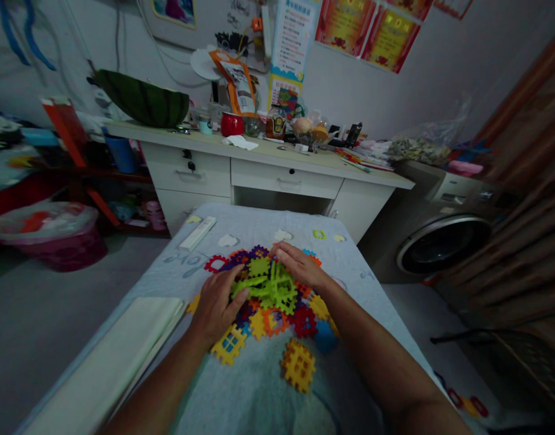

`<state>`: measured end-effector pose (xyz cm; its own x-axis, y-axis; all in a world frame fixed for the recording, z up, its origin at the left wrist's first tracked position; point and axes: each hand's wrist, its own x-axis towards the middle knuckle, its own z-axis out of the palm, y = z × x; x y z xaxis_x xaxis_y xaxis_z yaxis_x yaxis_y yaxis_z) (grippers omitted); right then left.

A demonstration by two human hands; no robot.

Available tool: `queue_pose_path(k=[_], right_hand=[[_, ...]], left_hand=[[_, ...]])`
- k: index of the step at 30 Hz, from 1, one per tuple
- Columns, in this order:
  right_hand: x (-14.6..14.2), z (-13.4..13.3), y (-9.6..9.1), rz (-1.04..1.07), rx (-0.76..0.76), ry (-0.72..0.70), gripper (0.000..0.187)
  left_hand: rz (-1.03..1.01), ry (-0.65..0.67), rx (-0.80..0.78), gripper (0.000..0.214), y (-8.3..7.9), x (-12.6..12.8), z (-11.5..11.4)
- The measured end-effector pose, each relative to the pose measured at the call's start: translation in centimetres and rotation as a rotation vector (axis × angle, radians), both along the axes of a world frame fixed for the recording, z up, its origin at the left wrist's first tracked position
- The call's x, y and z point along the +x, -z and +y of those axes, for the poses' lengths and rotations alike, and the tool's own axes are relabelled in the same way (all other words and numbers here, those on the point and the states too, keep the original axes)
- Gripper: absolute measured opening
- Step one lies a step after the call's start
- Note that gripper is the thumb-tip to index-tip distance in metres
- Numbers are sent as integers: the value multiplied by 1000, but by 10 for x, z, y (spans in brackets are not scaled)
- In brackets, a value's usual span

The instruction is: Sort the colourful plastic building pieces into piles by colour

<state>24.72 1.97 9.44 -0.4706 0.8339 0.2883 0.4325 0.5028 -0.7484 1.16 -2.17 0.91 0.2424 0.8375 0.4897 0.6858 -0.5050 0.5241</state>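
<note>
A cluster of joined green waffle-block pieces (269, 286) rests on a pile of loose colourful plastic blocks (277, 317) on a bed with a pale printed sheet (259, 386). My left hand (216, 305) grips the cluster's left side, thumb pressed on a green piece. From the right, my right hand (299, 264) lies over the top of the cluster, fingers curled onto it. Yellow blocks (299, 364) lie nearest me.
A folded cream cloth (118, 356) lies on the bed's left edge, a white remote (197, 234) at the far left. Beyond stand a cluttered white desk (259, 166), a washing machine (440, 241) on the right and a pink basin (51, 235) on the floor left.
</note>
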Motion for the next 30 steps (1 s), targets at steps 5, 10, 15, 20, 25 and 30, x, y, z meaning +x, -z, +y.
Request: queue_pose_path(k=[5,10,15,20,25,30], right_hand=[[21,40,22,-95,125,201,32],[71,101,49,-491,-19,821,38],[103,119,64,-740,-229,953,48],[116,108,70,-770,-115,950,33],[124,94,67,-748,-80,956,22],[125,77,54,-600,-99,932,31]], left_hand=[[48,16,11,56,3,1,2],[121,11,7,48,-1,3,2],[150,7,11,47,-5,4,-2],[200,21,41,46,-12,7,-9],[209,89,65,50,-18,11,-16],[229,154,38,45,-21,10,-21]])
